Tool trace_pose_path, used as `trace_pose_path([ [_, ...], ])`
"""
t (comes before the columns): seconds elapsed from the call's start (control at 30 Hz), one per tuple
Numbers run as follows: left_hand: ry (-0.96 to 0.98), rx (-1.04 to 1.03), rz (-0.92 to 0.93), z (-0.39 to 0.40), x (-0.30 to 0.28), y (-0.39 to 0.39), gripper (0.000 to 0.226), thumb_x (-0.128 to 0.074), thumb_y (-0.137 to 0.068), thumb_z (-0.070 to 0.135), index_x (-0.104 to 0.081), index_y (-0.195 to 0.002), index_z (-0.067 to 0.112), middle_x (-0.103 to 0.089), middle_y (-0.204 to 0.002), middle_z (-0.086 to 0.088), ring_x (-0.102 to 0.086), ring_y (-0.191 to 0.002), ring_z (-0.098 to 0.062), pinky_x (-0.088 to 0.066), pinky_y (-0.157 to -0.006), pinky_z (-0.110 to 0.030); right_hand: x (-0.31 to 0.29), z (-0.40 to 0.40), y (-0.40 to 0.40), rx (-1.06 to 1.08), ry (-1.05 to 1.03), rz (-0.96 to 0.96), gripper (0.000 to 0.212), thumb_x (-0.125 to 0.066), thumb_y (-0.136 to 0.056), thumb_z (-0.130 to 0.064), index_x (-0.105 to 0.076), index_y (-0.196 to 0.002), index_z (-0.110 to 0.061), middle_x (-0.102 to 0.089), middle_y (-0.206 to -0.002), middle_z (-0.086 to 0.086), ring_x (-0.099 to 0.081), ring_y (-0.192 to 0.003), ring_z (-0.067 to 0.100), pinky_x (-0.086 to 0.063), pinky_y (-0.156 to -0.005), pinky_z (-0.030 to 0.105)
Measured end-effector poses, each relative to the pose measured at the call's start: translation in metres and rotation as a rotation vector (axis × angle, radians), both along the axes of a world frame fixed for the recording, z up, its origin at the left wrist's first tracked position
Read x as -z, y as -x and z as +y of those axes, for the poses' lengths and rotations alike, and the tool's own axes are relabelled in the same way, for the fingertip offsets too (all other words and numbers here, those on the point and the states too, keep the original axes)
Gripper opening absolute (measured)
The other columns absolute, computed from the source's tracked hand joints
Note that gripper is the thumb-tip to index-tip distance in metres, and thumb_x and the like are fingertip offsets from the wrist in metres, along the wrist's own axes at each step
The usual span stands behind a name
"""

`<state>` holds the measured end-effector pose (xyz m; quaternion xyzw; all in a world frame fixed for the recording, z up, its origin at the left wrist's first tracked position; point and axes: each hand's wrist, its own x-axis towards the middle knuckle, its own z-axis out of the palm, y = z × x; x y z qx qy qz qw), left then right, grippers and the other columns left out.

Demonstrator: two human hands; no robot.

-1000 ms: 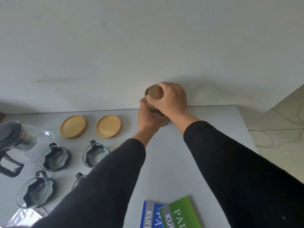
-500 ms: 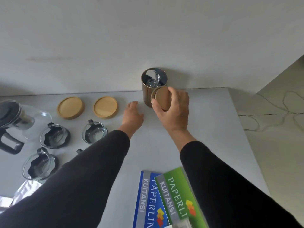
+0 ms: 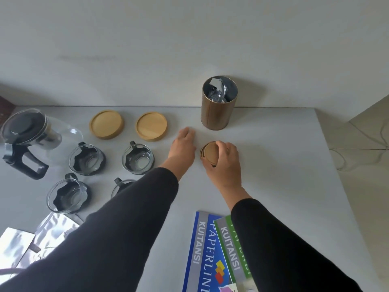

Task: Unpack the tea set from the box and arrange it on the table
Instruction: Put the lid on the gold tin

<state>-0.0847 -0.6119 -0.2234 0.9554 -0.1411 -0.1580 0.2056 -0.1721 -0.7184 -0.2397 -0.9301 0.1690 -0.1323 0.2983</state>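
Head view: the right hand [image 3: 223,159] holds the round wooden lid [image 3: 209,153], fingers curled over its rim, just in front of the open brown canister [image 3: 219,110]. It seems to touch the tabletop [image 3: 273,165], though contact is hidden. Best set it flat before letting go. The left hand [image 3: 183,144], fingers loosely spread and empty, hovers left of the lid, nearer the canister than the glass cups [image 3: 137,159].

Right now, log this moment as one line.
right hand: holding round wooden lid at table | left hand: empty | brown cylindrical canister: open
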Motion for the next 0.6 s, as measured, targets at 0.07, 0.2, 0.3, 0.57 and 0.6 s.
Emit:
trace_pose_path([
  [0.07, -0.002, -0.002, 0.005, 0.001, 0.0, 0.0, 0.058, -0.048, -0.094, 0.004, -0.028, -0.148, 0.012, -0.02, -0.155, -0.003, -0.041, -0.131, -0.028, -0.036, -0.107, -0.032, 0.002, -0.001, 0.001, -0.007, 0.011, 0.01, 0.057, -0.074, -0.076, -0.031, -0.054, -0.123, -0.006, -0.053, -0.12, 0.015, -0.051, -0.11, 0.03, -0.048, -0.086, 0.036],
  [0.2, -0.029, 0.022, 0.048, 0.002, -0.006, -0.001, 0.06, -0.046, -0.095, 0.005, -0.022, -0.15, 0.012, -0.015, -0.156, -0.003, -0.036, -0.135, -0.026, -0.033, -0.108, -0.032, -0.002, -0.003, 0.0, -0.025, 0.024, 0.056, 0.064, -0.074, -0.078, -0.031, -0.048, -0.131, -0.006, -0.05, -0.127, 0.015, -0.047, -0.117, 0.03, -0.046, -0.095, 0.037],
  [0.3, -0.036, 0.006, 0.113, 0.003, -0.016, 0.002, 0.06, -0.046, -0.097, 0.01, -0.019, -0.15, 0.009, -0.014, -0.158, -0.003, -0.023, -0.144, -0.022, -0.026, -0.112, -0.029, -0.008, -0.004, 0.002, -0.025, 0.075, 0.098, 0.076, -0.074, -0.077, -0.038, -0.04, -0.138, -0.009, -0.046, -0.133, 0.015, -0.043, -0.125, 0.03, -0.039, -0.103, 0.039],
  [0.57, 0.18, -0.114, 0.033, 0.039, -0.054, 0.05, 0.05, -0.038, -0.101, 0.014, -0.027, -0.149, 0.009, -0.021, -0.156, -0.004, -0.027, -0.142, -0.02, -0.026, -0.112, -0.028, -0.064, 0.027, 0.018, 0.01, 0.12, 0.067, 0.068, -0.064, -0.086, -0.036, -0.035, -0.14, -0.008, -0.044, -0.134, 0.016, -0.042, -0.125, 0.029, -0.041, -0.101, 0.038],
  [0.6, 0.218, -0.13, 0.002, 0.047, -0.061, 0.057, 0.048, -0.038, -0.101, 0.014, -0.028, -0.148, 0.009, -0.023, -0.155, -0.004, -0.03, -0.14, -0.02, -0.028, -0.111, -0.029, -0.072, 0.034, 0.02, 0.018, 0.117, 0.058, 0.066, -0.064, -0.087, -0.035, -0.035, -0.14, -0.008, -0.044, -0.134, 0.016, -0.042, -0.124, 0.029, -0.041, -0.1, 0.038],
])
